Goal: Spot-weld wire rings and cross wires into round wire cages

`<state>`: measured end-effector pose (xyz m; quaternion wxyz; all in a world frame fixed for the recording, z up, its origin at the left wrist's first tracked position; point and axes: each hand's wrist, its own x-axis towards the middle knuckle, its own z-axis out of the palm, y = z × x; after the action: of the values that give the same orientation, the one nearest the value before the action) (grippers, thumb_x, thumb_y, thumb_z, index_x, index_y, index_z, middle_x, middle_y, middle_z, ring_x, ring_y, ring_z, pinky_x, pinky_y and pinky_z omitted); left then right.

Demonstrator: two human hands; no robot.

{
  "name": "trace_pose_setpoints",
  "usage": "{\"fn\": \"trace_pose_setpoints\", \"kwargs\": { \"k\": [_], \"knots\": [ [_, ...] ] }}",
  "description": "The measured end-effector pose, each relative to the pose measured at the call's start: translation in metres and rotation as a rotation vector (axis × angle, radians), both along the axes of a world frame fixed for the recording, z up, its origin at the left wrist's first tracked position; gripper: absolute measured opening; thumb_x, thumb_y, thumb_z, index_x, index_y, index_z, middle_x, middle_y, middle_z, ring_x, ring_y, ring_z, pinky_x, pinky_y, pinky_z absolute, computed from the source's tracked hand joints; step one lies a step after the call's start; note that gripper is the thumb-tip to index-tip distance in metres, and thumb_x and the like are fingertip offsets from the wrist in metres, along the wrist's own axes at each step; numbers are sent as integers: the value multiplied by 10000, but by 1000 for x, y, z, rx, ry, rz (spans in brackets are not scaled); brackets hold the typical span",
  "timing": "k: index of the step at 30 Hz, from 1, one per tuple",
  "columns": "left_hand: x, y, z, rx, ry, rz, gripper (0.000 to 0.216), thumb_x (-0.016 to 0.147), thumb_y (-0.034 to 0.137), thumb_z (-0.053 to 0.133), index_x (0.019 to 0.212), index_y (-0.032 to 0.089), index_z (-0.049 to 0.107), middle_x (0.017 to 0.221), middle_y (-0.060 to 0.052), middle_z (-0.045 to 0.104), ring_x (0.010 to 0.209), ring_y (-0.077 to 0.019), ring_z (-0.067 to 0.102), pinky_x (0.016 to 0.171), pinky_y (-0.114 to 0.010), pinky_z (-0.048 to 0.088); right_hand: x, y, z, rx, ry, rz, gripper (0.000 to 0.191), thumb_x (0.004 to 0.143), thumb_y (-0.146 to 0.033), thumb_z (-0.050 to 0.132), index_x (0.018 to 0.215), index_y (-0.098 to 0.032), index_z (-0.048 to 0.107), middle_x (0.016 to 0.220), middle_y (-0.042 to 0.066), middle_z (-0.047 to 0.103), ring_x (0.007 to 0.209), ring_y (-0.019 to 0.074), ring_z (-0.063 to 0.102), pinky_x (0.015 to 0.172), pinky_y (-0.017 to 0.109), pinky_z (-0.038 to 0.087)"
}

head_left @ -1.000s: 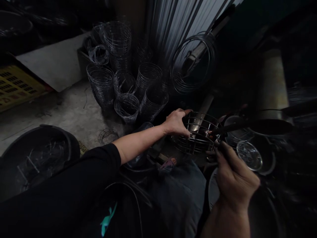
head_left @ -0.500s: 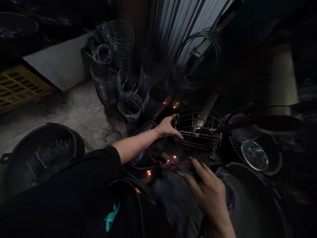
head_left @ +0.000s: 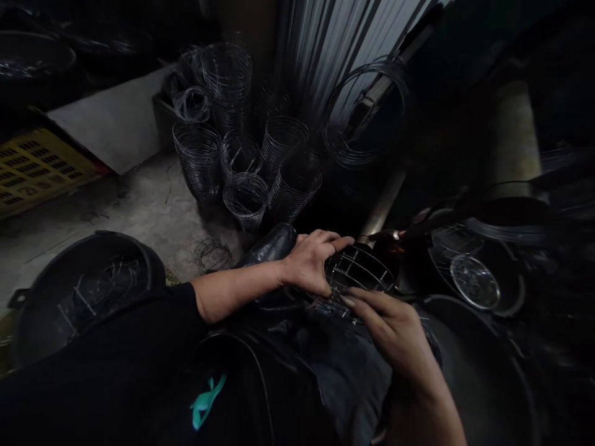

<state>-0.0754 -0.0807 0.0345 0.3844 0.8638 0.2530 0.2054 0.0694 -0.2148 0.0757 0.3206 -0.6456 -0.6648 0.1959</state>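
A round wire basket [head_left: 360, 266] of thin metal rods is tilted between my hands, above my dark-clothed lap. My left hand [head_left: 312, 260] is closed on its left side, thumb toward me and fingers over the far rim. At the near edge of the basket, the fingertips of my right hand [head_left: 388, 322] are pinched together. What sits between them is too small and dark to make out. Just beyond the basket, a dark arm with a copper-coloured tip [head_left: 395, 235] reaches in from the right, close to a pale metal bar [head_left: 383, 204].
Several stacks of wire rings [head_left: 198, 158] stand on the floor ahead. A black basin [head_left: 93, 291] with loose wire pieces is at left, near a yellow crate [head_left: 41, 164]. On the right are another dark basin [head_left: 474, 365] and a round wire-mesh piece [head_left: 475, 282]. Wire coils [head_left: 367, 114] hang ahead.
My left hand has brought the wire basket nearer and tilted it, away from the copper tip. My right hand has gone from spread fingers to a pinch at its edge. The orange sparks are gone.
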Motion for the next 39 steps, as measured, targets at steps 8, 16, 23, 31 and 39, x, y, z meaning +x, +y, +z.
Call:
{"fn": "trace_pose_setpoints", "kwargs": {
  "k": [8, 16, 23, 31, 39],
  "knots": [
    [14, 2, -1, 11, -32, 8, 1000, 470, 512, 806, 1366, 200, 488, 1318, -142, 538, 1211, -331, 495, 1018, -548, 386, 14, -9, -16, 113, -679, -11, 282, 914, -249, 497, 1047, -143, 723, 826, 95, 730, 759, 256, 674, 710, 371, 512],
    [28, 11, 0, 25, -89, 22, 952, 497, 501, 796, 1357, 229, 490, 1302, -119, 545, 1187, -326, 507, 1014, -539, 403, 26, -2, -24, 324, -568, -41, 201, 920, -191, 543, 973, -154, 734, 789, 53, 732, 684, 182, 645, 723, 318, 493],
    [43, 19, -1, 14, -123, 56, 981, 459, 446, 814, 1356, 215, 488, 1294, -116, 552, 1196, -318, 505, 1015, -521, 407, 41, 9, -22, 401, -513, -37, 161, 894, -149, 585, 974, -155, 724, 818, 53, 738, 661, 166, 652, 734, 320, 514],
    [59, 35, 9, -17, -86, 80, 987, 445, 393, 816, 1359, 226, 482, 1316, -105, 537, 1203, -325, 491, 1001, -534, 417, 59, 29, -15, 405, -511, -49, 160, 904, -187, 590, 982, -188, 729, 816, 35, 743, 648, 161, 655, 670, 304, 518],
    [63, 40, 14, -35, -36, 77, 973, 441, 382, 807, 1352, 236, 498, 1317, -95, 543, 1201, -331, 488, 959, -537, 443, 64, 33, -15, 384, -460, -56, 143, 884, -185, 624, 971, -162, 736, 813, 56, 737, 678, 164, 645, 681, 295, 508]
  ]
}}
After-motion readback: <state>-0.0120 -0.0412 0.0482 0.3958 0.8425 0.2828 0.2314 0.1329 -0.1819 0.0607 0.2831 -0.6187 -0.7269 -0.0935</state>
